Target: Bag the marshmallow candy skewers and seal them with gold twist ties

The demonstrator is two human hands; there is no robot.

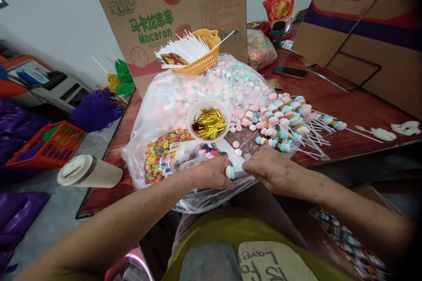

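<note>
My left hand [216,173] is closed around white and blue candies [230,172], which show at its fingertips. Just to the right, my right hand [272,167] has its fingers pinched together; whatever sits between them is hidden. Both hands are over the front of a clear plastic bag [141,140] on the table. Beyond them stands a round tub [188,118] of gold twist ties [211,124]. White sticks [231,151] and colourful ring candies [154,158] lie by my hands. Finished candy skewers [286,118] are piled at the right.
A yellow basket [201,65] of white sticks rests on the candy bag, before a tall carton [184,4]. A lidded cup [95,171] stands at the table's left edge. A phone [290,72] and another carton [356,30] are at the right.
</note>
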